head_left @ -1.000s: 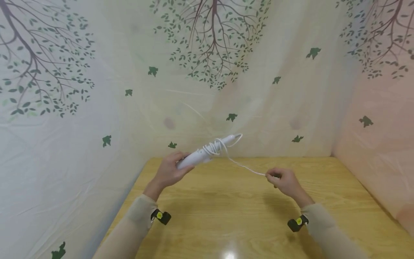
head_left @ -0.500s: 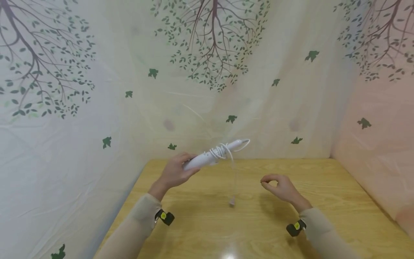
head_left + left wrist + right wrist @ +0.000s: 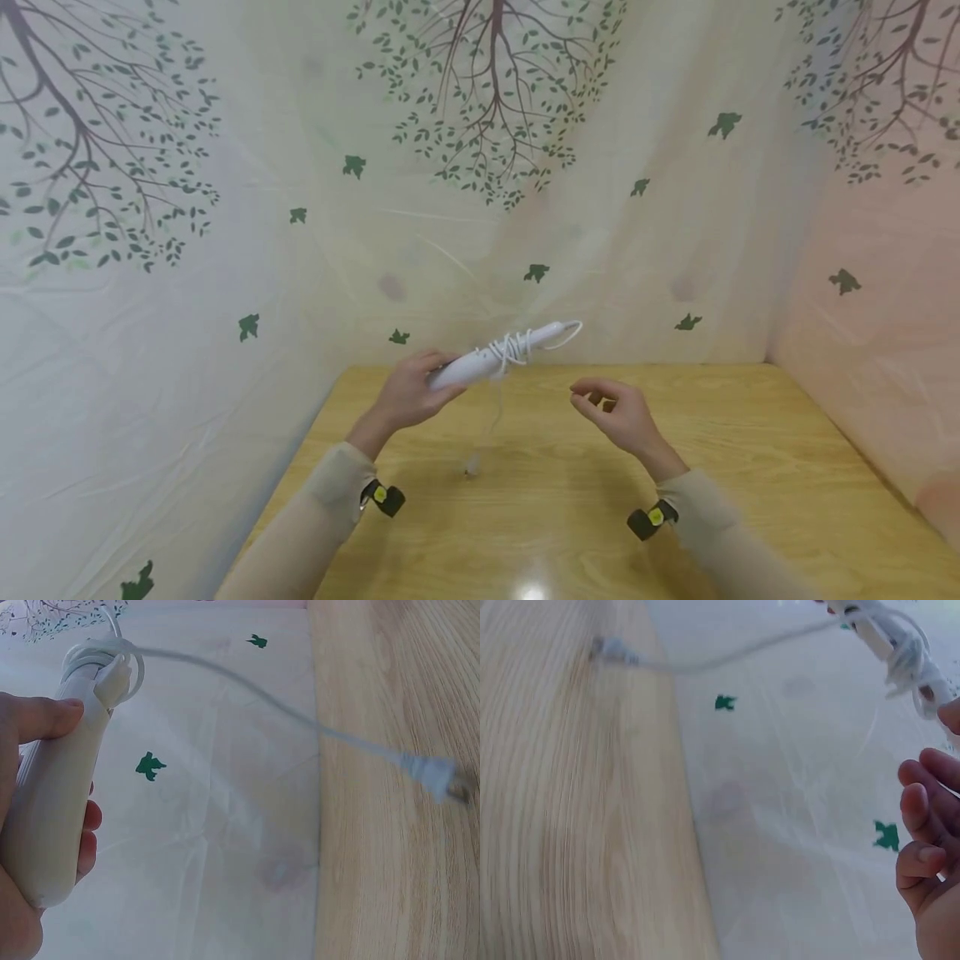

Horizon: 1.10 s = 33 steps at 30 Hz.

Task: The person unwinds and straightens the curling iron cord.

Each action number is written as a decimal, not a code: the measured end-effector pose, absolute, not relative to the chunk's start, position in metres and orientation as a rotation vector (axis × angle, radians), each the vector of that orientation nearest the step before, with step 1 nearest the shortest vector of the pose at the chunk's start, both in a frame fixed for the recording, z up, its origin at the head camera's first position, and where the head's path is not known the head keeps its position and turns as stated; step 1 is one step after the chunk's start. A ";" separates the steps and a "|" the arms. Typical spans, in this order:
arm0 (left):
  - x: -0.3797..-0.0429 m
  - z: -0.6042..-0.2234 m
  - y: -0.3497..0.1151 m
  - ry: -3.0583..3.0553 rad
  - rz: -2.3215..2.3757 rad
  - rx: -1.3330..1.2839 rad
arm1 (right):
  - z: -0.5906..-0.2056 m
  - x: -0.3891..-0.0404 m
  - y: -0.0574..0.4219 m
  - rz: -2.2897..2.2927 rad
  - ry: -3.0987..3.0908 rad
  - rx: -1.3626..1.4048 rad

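Note:
My left hand (image 3: 408, 390) grips the wide end of a white wand-shaped electric appliance (image 3: 467, 367), its thumb along the body. The appliance is held in the air, its narrow end tilted up to the right. A white cord (image 3: 512, 348) is wound in several loops round its middle and leaves from the narrow tip. The free end hangs down to a two-prong plug (image 3: 442, 778), slightly blurred in the left wrist view. Right of the tip, my right hand (image 3: 618, 417) hovers with loosely bent fingers and holds nothing; its fingers (image 3: 922, 802) are apart from the cord.
Below both hands spreads a light wood table (image 3: 555, 508). A pale cloth (image 3: 450, 208) printed with trees and green leaves hangs behind it and along both sides. Each wrist carries a small black camera (image 3: 648, 521).
My right hand has let go of the plug end and moved left, towards the appliance. The released cord has dropped and swung left. My left hand has shifted slightly right with the appliance.

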State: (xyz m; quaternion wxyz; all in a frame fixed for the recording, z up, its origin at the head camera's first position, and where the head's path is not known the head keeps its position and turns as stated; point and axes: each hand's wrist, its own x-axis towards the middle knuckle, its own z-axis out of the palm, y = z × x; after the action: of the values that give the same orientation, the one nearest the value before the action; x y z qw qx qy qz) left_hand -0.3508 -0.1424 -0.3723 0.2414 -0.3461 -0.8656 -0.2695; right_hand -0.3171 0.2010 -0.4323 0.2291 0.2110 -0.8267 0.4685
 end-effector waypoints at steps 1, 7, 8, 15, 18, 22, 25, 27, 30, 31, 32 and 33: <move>-0.351 -0.372 -0.142 -2.366 -0.741 -0.947 | -0.431 -0.317 0.195 1.310 -2.250 0.588; -0.353 -0.370 -0.140 -2.354 -0.752 -0.956 | -0.419 -0.313 0.163 1.412 -2.123 0.626; -0.353 -0.370 -0.139 -2.355 -0.756 -0.957 | -0.416 -0.310 0.158 1.421 -2.105 0.637; -0.351 -0.370 -0.136 -2.345 -0.767 -0.970 | -0.395 -0.297 0.132 1.428 -2.046 0.732; -0.351 -0.368 -0.136 -2.327 -0.767 -0.977 | -0.397 -0.297 0.125 1.419 -2.041 0.776; -0.351 -0.368 -0.137 -2.326 -0.775 -0.981 | -0.401 -0.299 0.116 1.429 -2.030 0.797; -0.352 -0.370 -0.137 -2.324 -0.784 -0.979 | -0.403 -0.300 0.110 1.458 -2.020 0.802; -0.353 -0.371 -0.137 -2.322 -0.783 -0.977 | -0.403 -0.300 0.108 1.493 -2.026 0.806; -0.354 -0.373 -0.138 -2.325 -0.782 -0.978 | -0.404 -0.300 0.105 1.545 -2.052 0.802; -0.354 -0.373 -0.138 -2.327 -0.782 -0.977 | -0.404 -0.300 0.104 1.560 -2.058 0.798; -0.353 -0.373 -0.139 -2.328 -0.780 -0.978 | -0.404 -0.299 0.103 1.569 -2.065 0.793; -0.353 -0.373 -0.139 -2.328 -0.780 -0.979 | -0.406 -0.299 0.101 1.572 -2.069 0.790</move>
State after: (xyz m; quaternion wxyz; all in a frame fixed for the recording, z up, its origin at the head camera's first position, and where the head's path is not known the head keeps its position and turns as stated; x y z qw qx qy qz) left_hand -0.3532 -0.1387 -0.3730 0.2465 -0.3589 -0.8536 -0.2861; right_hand -0.2993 0.1012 -0.4055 0.2112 0.2844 -0.7445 0.5659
